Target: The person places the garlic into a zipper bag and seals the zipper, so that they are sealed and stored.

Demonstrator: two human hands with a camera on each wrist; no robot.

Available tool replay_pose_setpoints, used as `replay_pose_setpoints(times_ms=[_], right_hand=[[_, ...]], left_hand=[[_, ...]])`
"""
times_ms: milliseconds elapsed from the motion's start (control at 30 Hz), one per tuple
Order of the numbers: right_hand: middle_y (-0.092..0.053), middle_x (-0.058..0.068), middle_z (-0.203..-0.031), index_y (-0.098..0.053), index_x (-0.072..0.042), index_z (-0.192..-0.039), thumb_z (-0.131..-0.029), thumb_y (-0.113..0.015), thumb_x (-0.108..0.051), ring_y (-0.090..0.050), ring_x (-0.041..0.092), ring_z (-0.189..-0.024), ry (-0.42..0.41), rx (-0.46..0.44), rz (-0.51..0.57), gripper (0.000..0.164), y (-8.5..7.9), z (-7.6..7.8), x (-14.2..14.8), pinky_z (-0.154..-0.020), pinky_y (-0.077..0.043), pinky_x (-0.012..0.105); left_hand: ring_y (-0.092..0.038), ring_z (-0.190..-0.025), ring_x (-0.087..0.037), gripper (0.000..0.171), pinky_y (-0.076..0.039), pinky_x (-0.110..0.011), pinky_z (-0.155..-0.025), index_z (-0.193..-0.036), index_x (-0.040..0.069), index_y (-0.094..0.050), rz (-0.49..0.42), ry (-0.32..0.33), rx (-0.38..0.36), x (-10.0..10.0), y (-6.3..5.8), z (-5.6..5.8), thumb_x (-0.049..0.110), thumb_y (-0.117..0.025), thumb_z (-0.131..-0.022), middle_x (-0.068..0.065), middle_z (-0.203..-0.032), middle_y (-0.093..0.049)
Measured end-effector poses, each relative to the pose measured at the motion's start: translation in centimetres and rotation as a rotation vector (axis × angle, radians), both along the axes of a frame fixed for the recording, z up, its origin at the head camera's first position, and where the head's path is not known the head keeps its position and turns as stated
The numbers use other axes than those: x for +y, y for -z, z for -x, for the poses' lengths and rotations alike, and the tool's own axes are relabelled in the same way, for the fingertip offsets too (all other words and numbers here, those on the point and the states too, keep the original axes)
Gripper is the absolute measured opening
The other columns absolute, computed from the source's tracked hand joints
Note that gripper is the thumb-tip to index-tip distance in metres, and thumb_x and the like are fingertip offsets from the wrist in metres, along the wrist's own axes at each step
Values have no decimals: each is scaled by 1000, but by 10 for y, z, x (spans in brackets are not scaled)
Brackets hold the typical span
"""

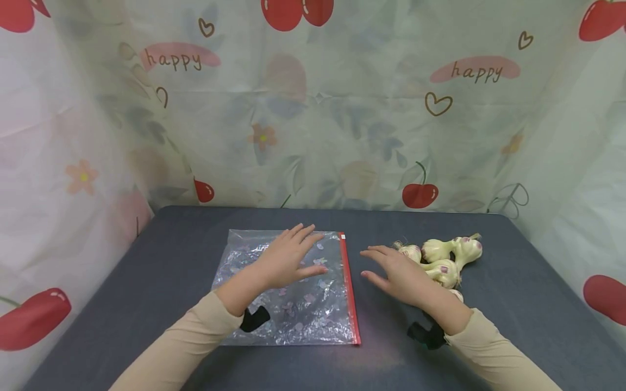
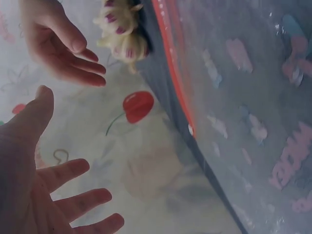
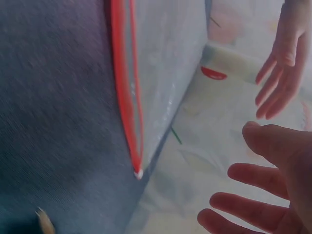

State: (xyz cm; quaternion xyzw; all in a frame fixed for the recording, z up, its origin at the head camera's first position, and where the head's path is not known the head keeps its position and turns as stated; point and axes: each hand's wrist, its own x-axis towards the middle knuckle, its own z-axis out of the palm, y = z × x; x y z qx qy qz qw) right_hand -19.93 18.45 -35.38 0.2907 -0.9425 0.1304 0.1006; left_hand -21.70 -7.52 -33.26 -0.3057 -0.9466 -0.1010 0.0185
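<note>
A clear zipper bag [image 1: 303, 320] with a red zip edge [image 1: 349, 288] and small printed shapes lies flat on the dark table. My left hand [image 1: 286, 260] hovers over the bag, fingers spread and holding nothing. To the right of the red edge, my right hand [image 1: 401, 277] is held in the air with fingers extended, also holding nothing. Several garlic bulbs [image 1: 442, 271] lie just beyond and beside the right hand, which partly hides them. In the left wrist view, the garlic [image 2: 124, 31] shows purple patches on pale skin. A white slider [image 3: 139, 174] sits at the far end of the zip.
The dark table [image 1: 191, 244] reaches back to a hanging cloth [image 1: 313, 179] printed with cherries, hearts and flowers, which also covers both sides. A thin looped cord [image 1: 511, 201] is at the back right corner. Each wrist wears a black strap [image 1: 255, 319].
</note>
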Motion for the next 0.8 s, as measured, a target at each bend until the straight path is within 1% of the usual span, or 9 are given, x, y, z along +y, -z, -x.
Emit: replay_pose_setpoints(times_ms=[100,233,433,633,800], right_hand=[[-62,15,-120,-60,-4,-120,-86,-67,-26,-61,29,-110,-17,-23,-11,41,8,-2,-1,-89,-50,44],[-62,16,-119,-61,-3,-119,-87,-66,-25,-61,29,-109,-30,-71,-36,39,18,-4,-2,-88,-51,43],[-62,16,-119,-61,-3,-119,-88,-64,-26,-61,29,-110,-44,-143,-70,39,30,-6,-3,-88,-50,44],[-60,18,-122,-59,-2,-121,-89,-63,-25,-57,32,-116,-56,-204,-75,39,39,-5,-3,-94,-47,47],[-57,20,-126,-58,-2,-124,-90,-62,-25,-55,34,-118,-61,-224,-94,41,44,-4,-3,-95,-46,48]], left_hand=[[-28,-140,-37,71,-28,-52,-111,-144,16,-35,16,57,-10,6,8,0,57,-52,-88,-14,-150,-32],[-33,-137,-36,70,-30,-50,-111,-143,16,-37,49,103,-39,15,17,-1,57,-53,-88,-15,-149,-34],[-32,-138,-36,71,-28,-50,-112,-144,17,-35,80,123,-127,27,29,-1,56,-55,-87,-14,-150,-32],[-32,-139,-33,75,-28,-49,-112,-145,19,-32,114,136,-148,36,40,2,57,-55,-86,-14,-151,-30],[-33,-138,-33,76,-30,-50,-111,-145,19,-31,120,143,-168,40,46,3,57,-58,-84,-14,-152,-29]])
